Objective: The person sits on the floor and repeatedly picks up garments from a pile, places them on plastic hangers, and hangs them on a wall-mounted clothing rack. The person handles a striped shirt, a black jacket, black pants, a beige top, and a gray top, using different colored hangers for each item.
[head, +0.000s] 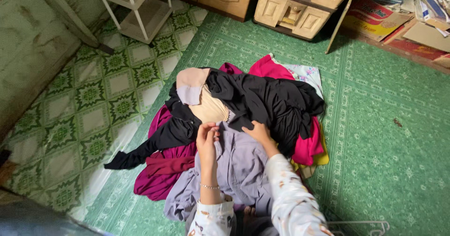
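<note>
The mat (375,137) is green with a pale pattern. The garment (241,165) under the hands is lilac. Black cloth (272,104) lies on pink cloth (307,147).

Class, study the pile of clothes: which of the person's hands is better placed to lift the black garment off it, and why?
Probably the right hand: it rests at the edge of the black garment. The left hand is on the lavender garment, nearer the beige cloth.

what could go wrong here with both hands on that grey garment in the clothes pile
The black garment lies partly over the lavender-grey garment that the left hand and right hand touch, so lifting it may drag the black one and topple the pile. The wire hanger by the right sleeve could snag loose fabric.
</note>
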